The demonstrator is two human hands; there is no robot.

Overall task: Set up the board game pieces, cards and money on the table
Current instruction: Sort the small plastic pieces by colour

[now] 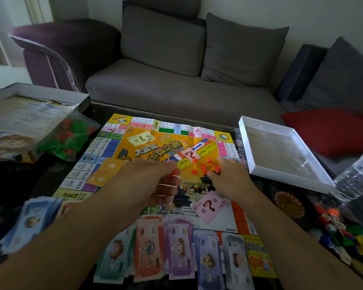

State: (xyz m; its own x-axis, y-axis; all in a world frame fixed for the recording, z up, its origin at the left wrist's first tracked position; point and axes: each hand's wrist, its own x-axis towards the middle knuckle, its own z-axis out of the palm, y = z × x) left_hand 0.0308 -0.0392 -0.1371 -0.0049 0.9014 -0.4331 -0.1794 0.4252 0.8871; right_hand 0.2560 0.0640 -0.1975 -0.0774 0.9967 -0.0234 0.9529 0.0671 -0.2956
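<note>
Red pieces (203,165) scatter mid-board (155,147), both hands pinching some (left hand (155,183), right hand (224,174)), presumably for sorting.

Bottle (356,176) cut by right edge; bagged pieces (65,141) blurred

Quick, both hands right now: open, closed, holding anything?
Left hand: fingers curled, pinching a small orange piece.
Right hand: over the scattered orange pieces on the board; its grip cannot be told.
</note>
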